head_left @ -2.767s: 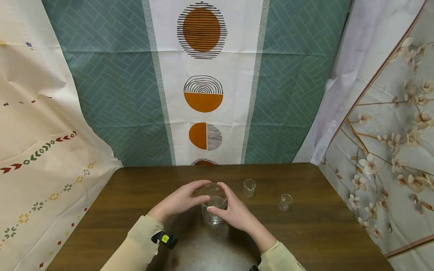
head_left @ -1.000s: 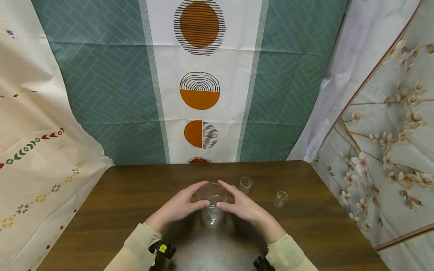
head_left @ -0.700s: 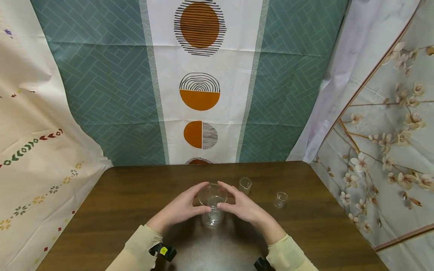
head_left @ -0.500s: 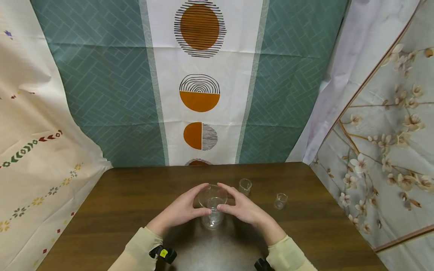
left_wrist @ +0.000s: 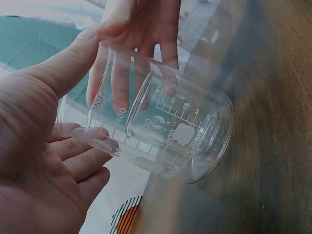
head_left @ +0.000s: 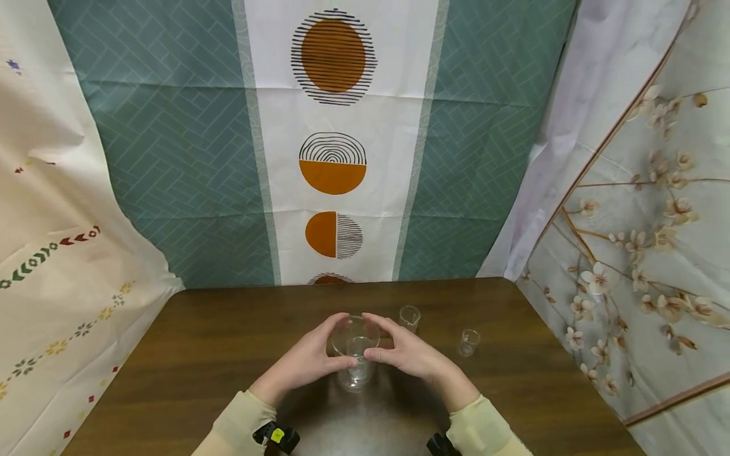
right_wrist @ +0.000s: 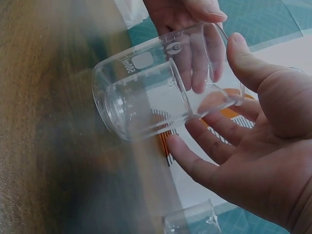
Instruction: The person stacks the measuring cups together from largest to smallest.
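Note:
A large clear glass beaker point(head_left: 352, 384) with white volume marks stands upright at the middle of the table. Nested inside it is a smaller beaker point(right_wrist: 146, 100), its own scale visible through the outer wall in the left wrist view. My left hand point(head_left: 302, 362) curves round the large beaker's upper part from the left, thumb at the near side. From the right, my right hand point(head_left: 412, 356) curves round the same upper part, its thumb close to the left thumb. Fingertips of both hands reach round the far side near the rim. Whether every fingertip touches glass is hard to tell.
Two small glass beakers stand on the brown wooden table point(head_left: 228, 342): one beaker point(head_left: 409, 318) just behind my right hand, another beaker point(head_left: 469, 342) farther right. A patterned cloth point(head_left: 331, 126) hangs behind the table's far edge.
Since the oldest frame, my right hand has shifted from the beaker's near side toward its right, bringing the thumbs level. The head view has turned slightly. The small beakers have stayed put.

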A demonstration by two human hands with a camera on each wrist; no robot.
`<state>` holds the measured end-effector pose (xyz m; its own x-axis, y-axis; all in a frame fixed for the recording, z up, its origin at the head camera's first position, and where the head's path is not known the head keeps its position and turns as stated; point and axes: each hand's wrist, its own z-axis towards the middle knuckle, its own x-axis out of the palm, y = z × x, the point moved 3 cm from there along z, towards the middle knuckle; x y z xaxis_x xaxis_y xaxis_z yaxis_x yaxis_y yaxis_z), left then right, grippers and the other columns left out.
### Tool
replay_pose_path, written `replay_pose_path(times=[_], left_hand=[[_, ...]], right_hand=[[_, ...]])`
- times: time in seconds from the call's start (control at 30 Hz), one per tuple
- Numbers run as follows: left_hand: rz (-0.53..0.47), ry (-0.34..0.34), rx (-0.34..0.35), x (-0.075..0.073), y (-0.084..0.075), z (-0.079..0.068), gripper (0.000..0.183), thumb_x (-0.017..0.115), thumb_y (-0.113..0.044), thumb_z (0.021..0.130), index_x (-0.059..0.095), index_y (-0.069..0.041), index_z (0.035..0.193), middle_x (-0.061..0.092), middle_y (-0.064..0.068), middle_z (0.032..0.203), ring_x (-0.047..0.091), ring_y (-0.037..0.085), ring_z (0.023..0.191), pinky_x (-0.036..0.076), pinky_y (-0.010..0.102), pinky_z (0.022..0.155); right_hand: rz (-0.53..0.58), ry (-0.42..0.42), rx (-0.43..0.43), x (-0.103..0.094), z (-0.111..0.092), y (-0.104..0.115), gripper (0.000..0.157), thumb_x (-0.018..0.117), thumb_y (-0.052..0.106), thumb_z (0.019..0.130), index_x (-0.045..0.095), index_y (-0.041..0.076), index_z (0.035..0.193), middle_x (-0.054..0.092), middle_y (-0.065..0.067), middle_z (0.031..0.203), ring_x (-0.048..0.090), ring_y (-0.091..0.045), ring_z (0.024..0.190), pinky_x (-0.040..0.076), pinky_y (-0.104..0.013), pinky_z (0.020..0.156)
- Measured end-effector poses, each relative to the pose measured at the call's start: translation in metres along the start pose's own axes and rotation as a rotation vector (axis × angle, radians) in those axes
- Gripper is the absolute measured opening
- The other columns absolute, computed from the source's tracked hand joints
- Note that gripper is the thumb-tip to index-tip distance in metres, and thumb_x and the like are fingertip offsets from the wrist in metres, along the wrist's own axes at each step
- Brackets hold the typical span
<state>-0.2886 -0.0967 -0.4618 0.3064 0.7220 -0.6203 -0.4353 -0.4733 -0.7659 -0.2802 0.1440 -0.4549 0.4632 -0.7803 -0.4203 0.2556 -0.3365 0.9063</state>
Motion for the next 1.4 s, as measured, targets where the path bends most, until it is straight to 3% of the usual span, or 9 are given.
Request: replay_pose_path(times=[0.33, 0.63, 0.93, 1.2, 1.4], left_hand=[[-0.037, -0.031, 0.011, 0.0043, 0.0, -0.0029, 0.1, 0.093, -0.043, 0.092, 0.039, -0.002, 0.166, 0.059, 0.013, 0.156, 0.058, 0.037, 0.143, 0.049, 0.063, 0.112], [-0.014, -0.023, 0.0, 0.0041, -0.0036, -0.0042, 0.102, 0.091, -0.045, 0.093, 0.037, 0.0, 0.168, 0.059, 0.013, 0.154, 0.059, 0.037, 0.142, 0.052, 0.061, 0.109], [-0.032, -0.021, 0.011, 0.0034, -0.0042, -0.003, 0.1, 0.092, -0.042, 0.093, 0.039, 0.002, 0.165, 0.059, 0.016, 0.152, 0.059, 0.039, 0.14, 0.054, 0.06, 0.106], [-0.048, -0.008, -0.004, 0.004, -0.0018, -0.0027, 0.098, 0.089, -0.047, 0.094, 0.039, -0.001, 0.166, 0.057, 0.013, 0.154, 0.059, 0.035, 0.142, 0.056, 0.056, 0.105], [-0.046, -0.014, -0.005, 0.005, -0.0002, -0.0024, 0.096, 0.088, -0.049, 0.095, 0.04, -0.006, 0.166, 0.057, 0.011, 0.154, 0.058, 0.034, 0.142, 0.056, 0.055, 0.103]], right_hand=[[-0.017, 0.044, -0.007, -0.0005, 0.0043, -0.0015, 0.075, 0.075, 0.026, 0.109, 0.037, 0.019, 0.173, 0.051, -0.012, 0.165, 0.045, -0.035, 0.154, 0.045, -0.058, 0.118], [-0.013, 0.074, -0.004, -0.0018, 0.0039, -0.0005, 0.074, 0.075, 0.026, 0.108, 0.038, 0.028, 0.172, 0.051, -0.008, 0.165, 0.045, -0.031, 0.155, 0.042, -0.061, 0.12], [-0.032, 0.08, -0.019, -0.003, 0.0042, 0.0018, 0.074, 0.075, 0.022, 0.108, 0.038, 0.023, 0.173, 0.051, -0.011, 0.165, 0.047, -0.034, 0.154, 0.043, -0.061, 0.119], [-0.051, 0.057, -0.012, -0.0026, 0.003, 0.0003, 0.077, 0.077, 0.031, 0.107, 0.038, 0.023, 0.173, 0.054, -0.008, 0.163, 0.049, -0.031, 0.151, 0.045, -0.059, 0.118], [-0.066, 0.039, -0.021, -0.0013, 0.0016, 0.0021, 0.075, 0.076, 0.028, 0.108, 0.039, 0.023, 0.172, 0.056, -0.01, 0.161, 0.051, -0.033, 0.15, 0.046, -0.06, 0.117]])
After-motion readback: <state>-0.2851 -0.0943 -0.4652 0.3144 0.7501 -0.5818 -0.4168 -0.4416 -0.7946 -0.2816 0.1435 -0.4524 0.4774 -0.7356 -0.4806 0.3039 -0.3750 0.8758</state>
